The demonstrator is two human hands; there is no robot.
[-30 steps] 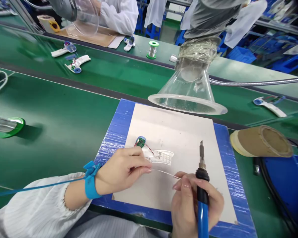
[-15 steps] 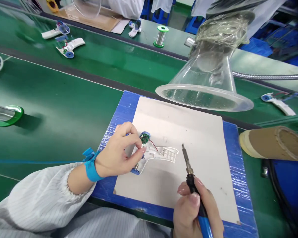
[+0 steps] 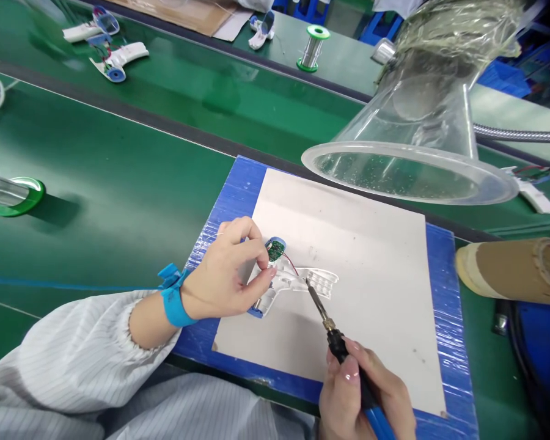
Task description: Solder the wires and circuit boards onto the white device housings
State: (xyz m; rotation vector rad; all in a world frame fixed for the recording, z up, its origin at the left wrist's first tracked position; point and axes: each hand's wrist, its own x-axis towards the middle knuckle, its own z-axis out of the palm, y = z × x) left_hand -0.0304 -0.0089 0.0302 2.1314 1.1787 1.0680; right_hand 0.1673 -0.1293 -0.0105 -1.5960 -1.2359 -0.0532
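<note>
My right hand (image 3: 371, 391) grips a soldering iron (image 3: 319, 307) by its black and blue handle. The iron's tip is at the white plastic handle shell (image 3: 321, 282), close to the end of a red wire (image 3: 291, 263). That wire runs from a small green circuit board (image 3: 275, 249) in a blue-rimmed round part. Over the shell's left part, my left hand (image 3: 231, 269) is closed in a thumb-and-finger pinch. A thin strand, which looks like solder wire (image 3: 213, 234), shows behind its knuckles; the pinched end is hidden. A blue wrist strap (image 3: 176, 304) circles my left wrist.
White card (image 3: 371, 256) lies on a blue board (image 3: 444, 305). A clear fume hood (image 3: 407, 174) hangs over the far edge. Solder spools stand at left (image 3: 16, 195) and back (image 3: 313, 47). More handle assemblies (image 3: 123, 56) lie beyond; a brown cardboard tube (image 3: 504, 269) is at right.
The soldering iron has moved left and forward, its tip going from above the bare card to the shell near the red wire. My left hand keeps its pinch. The view has shifted slightly.
</note>
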